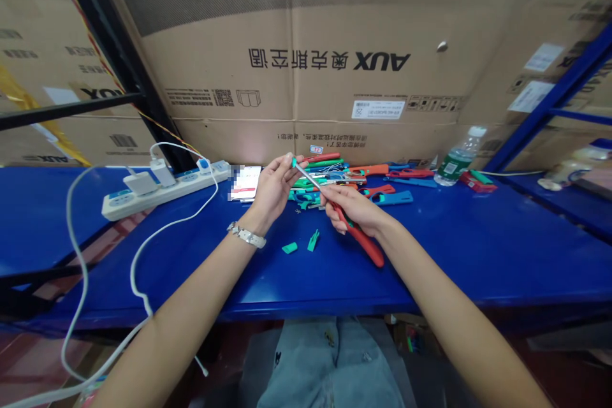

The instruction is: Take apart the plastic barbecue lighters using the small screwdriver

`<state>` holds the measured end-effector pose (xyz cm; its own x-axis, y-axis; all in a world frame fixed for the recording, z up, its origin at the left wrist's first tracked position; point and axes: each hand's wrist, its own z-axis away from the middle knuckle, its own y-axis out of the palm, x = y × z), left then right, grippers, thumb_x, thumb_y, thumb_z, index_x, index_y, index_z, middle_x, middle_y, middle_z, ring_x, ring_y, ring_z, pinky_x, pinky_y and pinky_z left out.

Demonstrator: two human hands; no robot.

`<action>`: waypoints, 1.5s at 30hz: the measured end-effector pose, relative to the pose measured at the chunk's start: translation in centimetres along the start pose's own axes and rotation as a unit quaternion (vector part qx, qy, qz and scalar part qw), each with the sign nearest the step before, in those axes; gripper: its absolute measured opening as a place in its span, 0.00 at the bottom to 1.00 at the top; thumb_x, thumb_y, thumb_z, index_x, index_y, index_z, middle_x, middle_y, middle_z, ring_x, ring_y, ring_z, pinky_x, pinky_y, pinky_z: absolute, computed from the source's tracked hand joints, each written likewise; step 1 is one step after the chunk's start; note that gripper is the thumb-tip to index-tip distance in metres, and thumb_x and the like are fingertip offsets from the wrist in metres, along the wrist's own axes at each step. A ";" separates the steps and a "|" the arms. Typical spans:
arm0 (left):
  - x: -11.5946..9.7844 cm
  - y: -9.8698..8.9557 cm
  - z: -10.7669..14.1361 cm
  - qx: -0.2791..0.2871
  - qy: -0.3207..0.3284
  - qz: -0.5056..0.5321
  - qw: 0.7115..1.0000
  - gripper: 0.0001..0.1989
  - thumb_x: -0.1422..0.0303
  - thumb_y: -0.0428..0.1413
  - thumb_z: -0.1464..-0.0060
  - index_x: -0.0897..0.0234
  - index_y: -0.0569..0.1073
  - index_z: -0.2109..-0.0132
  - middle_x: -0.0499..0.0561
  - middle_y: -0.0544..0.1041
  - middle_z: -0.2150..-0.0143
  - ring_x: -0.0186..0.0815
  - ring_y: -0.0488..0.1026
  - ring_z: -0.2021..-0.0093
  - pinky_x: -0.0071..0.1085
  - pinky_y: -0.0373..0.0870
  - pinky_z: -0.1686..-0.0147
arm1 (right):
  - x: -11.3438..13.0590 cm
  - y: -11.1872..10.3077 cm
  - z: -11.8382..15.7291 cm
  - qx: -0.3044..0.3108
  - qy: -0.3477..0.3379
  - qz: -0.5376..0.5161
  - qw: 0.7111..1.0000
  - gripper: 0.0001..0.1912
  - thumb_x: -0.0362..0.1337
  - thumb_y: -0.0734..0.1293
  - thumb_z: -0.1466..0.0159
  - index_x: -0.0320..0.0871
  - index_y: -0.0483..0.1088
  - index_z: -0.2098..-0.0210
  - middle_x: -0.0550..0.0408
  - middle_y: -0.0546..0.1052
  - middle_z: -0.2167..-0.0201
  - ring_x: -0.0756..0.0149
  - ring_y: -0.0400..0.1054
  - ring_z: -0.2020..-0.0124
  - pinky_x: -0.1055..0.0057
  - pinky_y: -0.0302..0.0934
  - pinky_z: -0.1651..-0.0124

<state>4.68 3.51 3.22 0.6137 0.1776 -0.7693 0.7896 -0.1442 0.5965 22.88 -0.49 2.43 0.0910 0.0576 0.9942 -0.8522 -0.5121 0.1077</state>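
- A white cable (138,261) is looping from the bench's left end near the left forearm; a snag by that arm could be tugging the strip out of place.
- A power strip (165,191) is lying on the bench (444,248), carrying plugs.
- A phone (246,183) is lying just beyond the left wrist.
- The left hand (271,191) is holding its fingers closed in a pinch on a green cap (294,162) at the rod's end. Judged risk: a slack or off-line pinch could be letting the cap slip or tilt.
- A flat bit (289,247) and a forked bit (313,240), both green, are lying below the hands; a brushing wrist could be sweeping them away.
- The red lighter (366,243) is hanging slantwise above the bench between both hands, its metal rod (309,177) pointing at the left fingers. Pushing too hard could be bending the rod.
- The right hand (356,207) is gripping the lighter, its fingers wrapping where handle and rod are meeting; a loose grip could be letting it twist.
- Behind, a heap of lighters (375,170) is lying tangled; bumping it could be scattering pieces.
- A bottle (456,159) is standing tilted-looking at right; a knock could be toppling it.
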 end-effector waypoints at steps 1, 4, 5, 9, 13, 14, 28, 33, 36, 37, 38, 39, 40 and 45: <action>0.1 0.4 0.0 -0.012 0.002 0.011 1.000 0.05 0.70 0.63 0.41 0.65 0.74 0.64 0.52 0.80 0.61 0.34 0.78 0.59 0.34 0.72 0.50 | -0.1 0.1 -0.1 -0.004 -0.002 0.001 1.000 0.21 0.55 0.70 0.37 0.44 0.64 0.68 0.66 0.67 0.85 0.75 0.59 0.89 0.77 0.58 0.86; 0.6 1.8 -0.4 -0.044 -0.035 0.045 0.997 0.10 0.68 0.58 0.35 0.65 0.70 0.67 0.51 0.76 0.65 0.33 0.76 0.63 0.32 0.73 0.56 | -0.4 0.3 -0.3 -0.021 -0.005 0.011 1.000 0.23 0.57 0.70 0.38 0.44 0.63 0.69 0.66 0.67 0.85 0.74 0.59 0.89 0.77 0.58 0.87; 0.8 2.3 -0.6 -0.045 -0.061 0.054 0.996 0.11 0.67 0.56 0.34 0.64 0.69 0.67 0.50 0.74 0.68 0.32 0.74 0.66 0.31 0.73 0.60 | -0.6 0.3 -0.4 -0.029 -0.005 0.012 0.999 0.23 0.57 0.70 0.39 0.44 0.63 0.69 0.66 0.67 0.86 0.74 0.59 0.89 0.77 0.58 0.87; 1.6 3.7 -1.7 -0.038 -0.093 0.074 0.992 0.16 0.61 0.50 0.30 0.63 0.65 0.67 0.44 0.62 0.76 0.27 0.57 0.79 0.26 0.63 0.76 | -1.1 0.6 -0.7 -0.058 -0.010 0.006 0.998 0.23 0.57 0.70 0.38 0.45 0.62 0.69 0.66 0.66 0.87 0.74 0.59 0.90 0.77 0.57 0.88; 2.6 4.4 -2.4 -0.125 -0.029 0.060 0.990 0.19 0.57 0.46 0.28 0.60 0.60 0.68 0.40 0.51 0.79 0.28 0.45 0.82 0.28 0.48 0.82 | -1.3 1.4 -1.1 -0.061 -0.023 0.017 0.998 0.23 0.57 0.69 0.38 0.45 0.61 0.70 0.67 0.66 0.87 0.73 0.59 0.91 0.78 0.55 0.89; 2.8 4.5 -2.5 -0.140 -0.015 0.051 0.989 0.19 0.56 0.45 0.28 0.60 0.59 0.68 0.40 0.50 0.79 0.28 0.44 0.82 0.28 0.46 0.82 | -1.4 1.5 -1.2 -0.062 -0.025 0.020 0.998 0.23 0.57 0.69 0.37 0.45 0.61 0.70 0.67 0.66 0.87 0.73 0.59 0.91 0.78 0.55 0.89; 0.3 -5.2 -5.8 0.016 0.083 -0.462 0.883 0.10 0.69 0.65 0.50 0.63 0.74 0.75 0.50 0.69 0.75 0.41 0.67 0.64 0.32 0.62 0.59 | -0.8 0.6 -0.9 -0.145 0.009 -0.011 0.989 0.18 0.51 0.66 0.34 0.45 0.63 0.70 0.67 0.64 0.88 0.74 0.56 0.91 0.77 0.53 0.89; 0.5 -5.9 -4.7 0.009 0.180 -0.591 0.786 0.09 0.62 0.63 0.47 0.62 0.77 0.61 0.58 0.74 0.60 0.50 0.67 0.52 0.41 0.63 0.49 | -0.9 0.9 -1.0 -0.133 0.020 -0.032 0.990 0.17 0.51 0.68 0.35 0.44 0.64 0.68 0.67 0.64 0.88 0.74 0.55 0.91 0.77 0.52 0.88; 0.5 -4.4 -3.3 0.038 0.215 -0.515 0.829 0.08 0.63 0.59 0.41 0.60 0.76 0.66 0.56 0.74 0.64 0.44 0.68 0.58 0.37 0.64 0.54 | -0.8 0.9 -1.3 -0.137 0.025 -0.065 0.988 0.15 0.48 0.67 0.33 0.44 0.65 0.67 0.66 0.64 0.88 0.74 0.56 0.90 0.77 0.52 0.87; 0.6 -3.8 -2.6 0.057 0.198 -0.487 0.849 0.10 0.63 0.60 0.40 0.60 0.75 0.69 0.54 0.73 0.68 0.41 0.68 0.64 0.35 0.65 0.59 | -0.8 0.9 -1.6 -0.144 0.026 -0.076 0.986 0.14 0.47 0.66 0.32 0.44 0.65 0.67 0.66 0.64 0.88 0.73 0.56 0.90 0.77 0.53 0.86; 0.8 -3.2 -1.8 0.089 0.158 -0.464 0.867 0.11 0.63 0.60 0.40 0.60 0.74 0.70 0.52 0.72 0.72 0.38 0.67 0.69 0.34 0.64 0.64 | -0.7 0.9 -1.9 -0.153 0.027 -0.085 0.984 0.13 0.45 0.65 0.31 0.44 0.65 0.67 0.65 0.65 0.88 0.73 0.57 0.90 0.76 0.53 0.86; 1.0 -2.6 -1.1 0.117 0.124 -0.436 0.884 0.11 0.63 0.61 0.41 0.61 0.74 0.71 0.51 0.72 0.74 0.36 0.66 0.72 0.33 0.63 0.68 | -0.6 0.9 -2.2 -0.163 0.029 -0.092 0.982 0.13 0.44 0.64 0.30 0.44 0.65 0.67 0.65 0.65 0.87 0.73 0.58 0.89 0.76 0.54 0.85; 1.2 -2.1 -0.3 0.145 0.090 -0.403 0.899 0.10 0.65 0.64 0.44 0.61 0.73 0.71 0.51 0.73 0.74 0.34 0.67 0.74 0.31 0.63 0.71 | -0.4 0.9 -2.7 -0.176 0.029 -0.096 0.979 0.13 0.43 0.64 0.30 0.44 0.65 0.68 0.65 0.66 0.87 0.72 0.59 0.89 0.75 0.55 0.84; 2.4 -0.5 1.7 0.224 -0.075 -0.296 0.926 0.21 0.71 0.71 0.55 0.61 0.71 0.57 0.47 0.76 0.75 0.35 0.74 0.78 0.28 0.68 0.79 | 0.9 1.1 -5.2 -0.260 -0.028 -0.072 0.963 0.13 0.42 0.67 0.31 0.43 0.66 0.70 0.63 0.67 0.86 0.71 0.63 0.85 0.75 0.58 0.80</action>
<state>5.69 2.37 0.69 0.0405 0.2226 -0.9741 0.8851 -0.4604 -0.0684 19.35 3.50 3.43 0.2422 0.0422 0.9693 -0.9701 -0.0033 0.2425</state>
